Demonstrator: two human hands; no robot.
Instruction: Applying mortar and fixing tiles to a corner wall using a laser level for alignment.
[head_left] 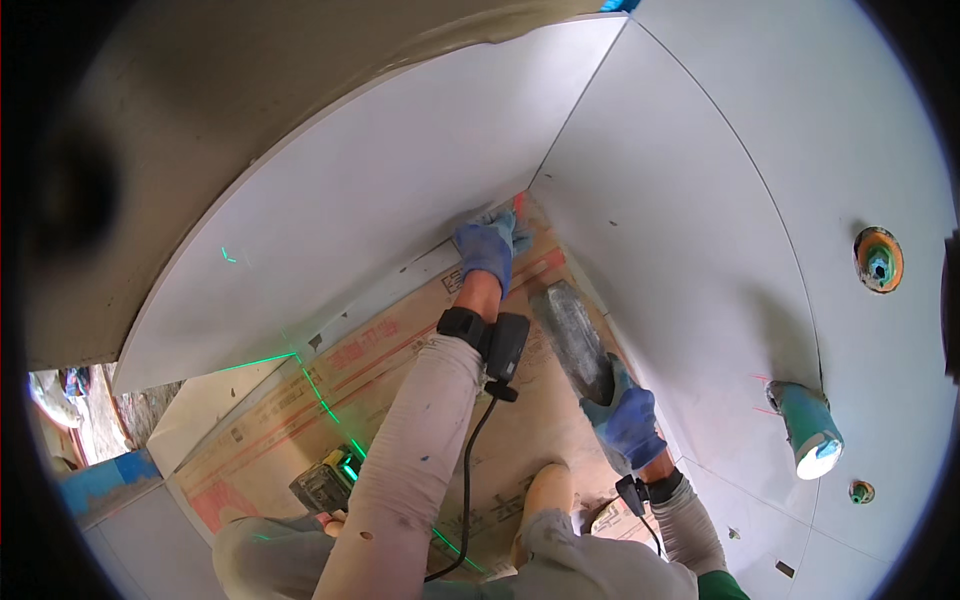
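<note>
My left hand (487, 245), in a blue work glove, reaches to the foot of a large white wall tile (400, 150), close to the inner corner. Its fingers are curled, and what they hold, if anything, is hidden. Beside the fingers shows a small red piece (518, 203). My right hand (630, 420), gloved alike, is closed around the near end of a long grey block-like tool (572, 335). That tool slants over the covered floor, its far end pointing toward the corner.
Printed protective board (500, 440) covers the floor. A black-and-yellow laser level (328, 482) at lower left casts green lines. From the right wall (700, 230) project a green pipe stub (808, 430) and a fitting (878, 260). A cable hangs from my left wrist device (505, 348).
</note>
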